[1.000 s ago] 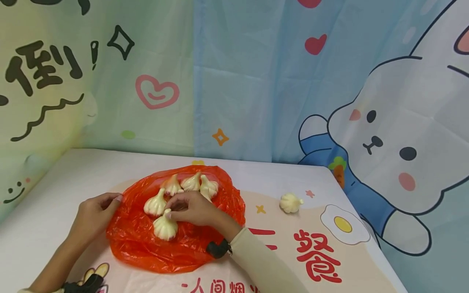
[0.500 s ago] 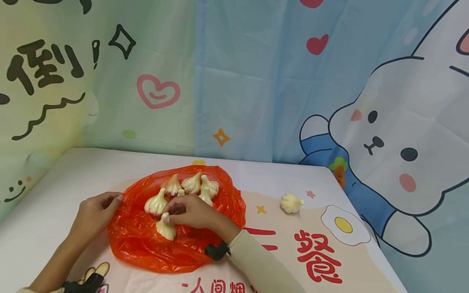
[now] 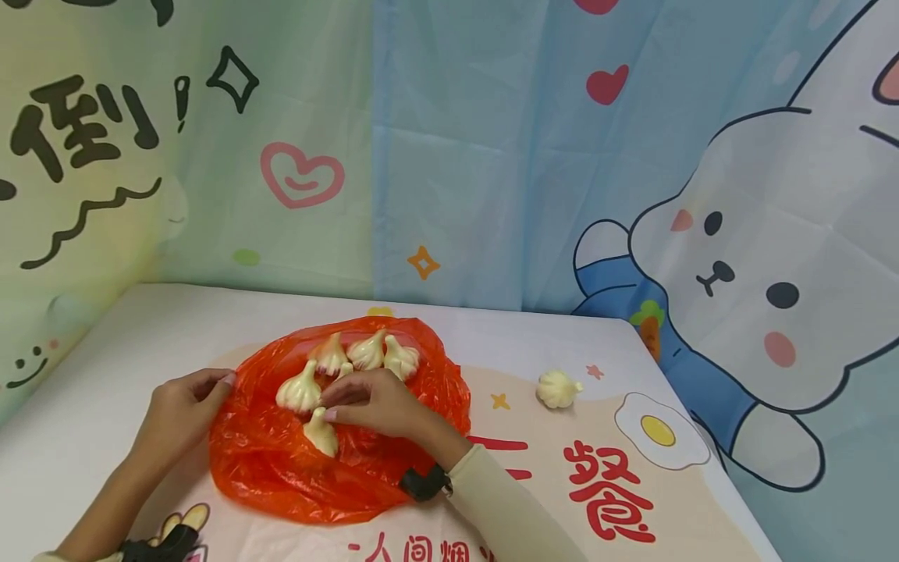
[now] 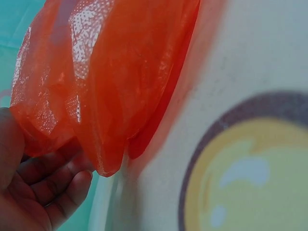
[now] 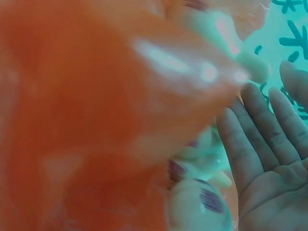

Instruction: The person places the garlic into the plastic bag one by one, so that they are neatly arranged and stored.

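Note:
An orange-red plastic bag (image 3: 260, 460) lies spread on the table with several garlic bulbs in it. My left hand (image 3: 181, 407) pinches the bag's left rim between thumb and index finger; in the left wrist view the other fingers (image 4: 70, 192) curl loosely below the film. Over the bag's middle, my right hand (image 3: 375, 402) has thumb and fingers apart. Just below its thumb a garlic bulb (image 3: 321, 435) leans on the bag, its stem close to the thumb. Another garlic bulb (image 3: 298, 390) is left of the fingertips. In the right wrist view the fingers (image 5: 240, 144) look straight.
One garlic bulb (image 3: 557, 389) lies outside the bag on the printed tablecloth (image 3: 534, 343), to the right. More bulbs, including a garlic bulb (image 3: 367, 351), cluster at the bag's far side. A printed curtain (image 3: 449, 156) hangs behind the table.
My right thumb and fingers have parted near the front garlic bulb, which has tipped and now shows smaller, its stem by the thumb. The left hand has stayed at the bag's rim.

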Tool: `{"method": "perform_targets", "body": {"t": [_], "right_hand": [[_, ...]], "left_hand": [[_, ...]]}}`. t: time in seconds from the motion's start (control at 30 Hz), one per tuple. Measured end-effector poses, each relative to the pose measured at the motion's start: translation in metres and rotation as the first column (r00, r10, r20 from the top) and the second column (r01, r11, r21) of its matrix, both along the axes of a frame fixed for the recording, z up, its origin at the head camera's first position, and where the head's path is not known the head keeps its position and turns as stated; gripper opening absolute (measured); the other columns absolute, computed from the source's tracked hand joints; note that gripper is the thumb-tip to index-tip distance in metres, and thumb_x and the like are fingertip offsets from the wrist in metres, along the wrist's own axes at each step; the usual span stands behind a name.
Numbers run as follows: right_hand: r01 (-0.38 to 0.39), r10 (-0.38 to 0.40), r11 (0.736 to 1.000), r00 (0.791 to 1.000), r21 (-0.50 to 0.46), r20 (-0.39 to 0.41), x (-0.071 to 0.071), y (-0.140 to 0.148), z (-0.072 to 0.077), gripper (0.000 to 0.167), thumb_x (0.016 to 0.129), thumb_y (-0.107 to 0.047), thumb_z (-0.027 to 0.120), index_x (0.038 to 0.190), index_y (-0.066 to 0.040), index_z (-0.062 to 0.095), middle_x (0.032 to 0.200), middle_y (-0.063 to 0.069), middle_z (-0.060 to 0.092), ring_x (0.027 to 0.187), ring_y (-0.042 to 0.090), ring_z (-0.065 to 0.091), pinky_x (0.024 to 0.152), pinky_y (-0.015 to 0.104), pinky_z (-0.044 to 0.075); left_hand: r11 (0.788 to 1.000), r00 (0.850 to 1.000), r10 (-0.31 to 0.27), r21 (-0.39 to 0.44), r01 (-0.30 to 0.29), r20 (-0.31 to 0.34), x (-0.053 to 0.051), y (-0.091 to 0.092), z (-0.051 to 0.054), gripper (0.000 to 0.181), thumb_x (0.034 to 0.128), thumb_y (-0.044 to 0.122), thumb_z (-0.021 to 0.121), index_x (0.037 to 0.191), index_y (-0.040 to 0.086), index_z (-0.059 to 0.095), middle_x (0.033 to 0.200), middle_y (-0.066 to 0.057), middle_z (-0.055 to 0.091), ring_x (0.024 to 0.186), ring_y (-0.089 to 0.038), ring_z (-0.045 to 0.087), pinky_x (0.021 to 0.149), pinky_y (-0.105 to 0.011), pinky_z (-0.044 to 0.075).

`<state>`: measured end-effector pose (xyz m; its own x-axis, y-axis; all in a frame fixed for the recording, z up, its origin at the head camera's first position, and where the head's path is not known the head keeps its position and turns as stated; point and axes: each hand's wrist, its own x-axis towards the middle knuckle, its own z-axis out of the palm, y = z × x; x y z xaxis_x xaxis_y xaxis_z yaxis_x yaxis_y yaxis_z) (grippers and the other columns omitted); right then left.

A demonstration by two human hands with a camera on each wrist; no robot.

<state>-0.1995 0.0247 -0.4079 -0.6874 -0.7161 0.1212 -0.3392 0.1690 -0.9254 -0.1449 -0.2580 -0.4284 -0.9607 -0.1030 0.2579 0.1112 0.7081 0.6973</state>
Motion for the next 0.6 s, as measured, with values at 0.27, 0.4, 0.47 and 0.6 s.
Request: {"method": "perform_targets", "body": {"t": [0.27, 0.4, 0.47, 0.6], "right_hand": [[0.096, -0.095, 0.995, 0.995, -0.031, 0.018, 0.011, 0.015, 0.035, 0.018, 0.090, -0.005, 0.068, 0.106, 0.003, 0.070, 0.099, 0.009, 0.071, 0.091, 0.010, 0.066, 0.082, 0.024, 0.054], [0.119, -0.118, 0.992, 0.993, -0.036, 0.029, 0.011, 0.023, 0.040, 0.018, 0.091, -0.005, 0.067, 0.108, 0.003, 0.069, 0.099, 0.007, 0.071, 0.091, 0.025, 0.068, 0.081, 0.035, 0.057], [0.124, -0.123, 0.992, 0.992, -0.037, 0.038, 0.012, 0.028, 0.042, 0.019, 0.092, -0.005, 0.066, 0.108, 0.003, 0.069, 0.099, 0.008, 0.070, 0.089, 0.037, 0.066, 0.078, 0.047, 0.057], [0.120, -0.118, 0.992, 0.992, -0.040, 0.040, 0.004, 0.037, 0.032, 0.019, 0.093, -0.005, 0.065, 0.110, 0.002, 0.069, 0.104, 0.011, 0.069, 0.091, 0.042, 0.065, 0.078, 0.055, 0.055]], "left_hand": [[1.000, 1.000, -0.006, -0.002, 0.006, 0.001, -0.001, -0.001, -0.001, 0.035, 0.1003, 0.023, 0.055, 0.113, -0.007, 0.067, 0.101, -0.023, 0.069, 0.083, -0.030, 0.063, 0.066, -0.034, 0.059], [1.000, 1.000, -0.007, -0.006, 0.007, -0.009, -0.001, -0.001, 0.000, 0.034, 0.1002, 0.023, 0.055, 0.113, -0.007, 0.067, 0.101, -0.023, 0.069, 0.083, -0.030, 0.064, 0.066, -0.034, 0.059], [1.000, 1.000, -0.008, -0.008, 0.008, -0.014, -0.001, -0.002, 0.000, 0.034, 0.1001, 0.023, 0.055, 0.113, -0.007, 0.067, 0.101, -0.023, 0.069, 0.084, -0.031, 0.064, 0.067, -0.036, 0.059], [1.000, 1.000, -0.007, -0.008, 0.007, -0.014, -0.001, -0.002, 0.000, 0.035, 0.1001, 0.023, 0.055, 0.113, -0.007, 0.067, 0.101, -0.024, 0.069, 0.085, -0.032, 0.064, 0.068, -0.039, 0.059]]}}
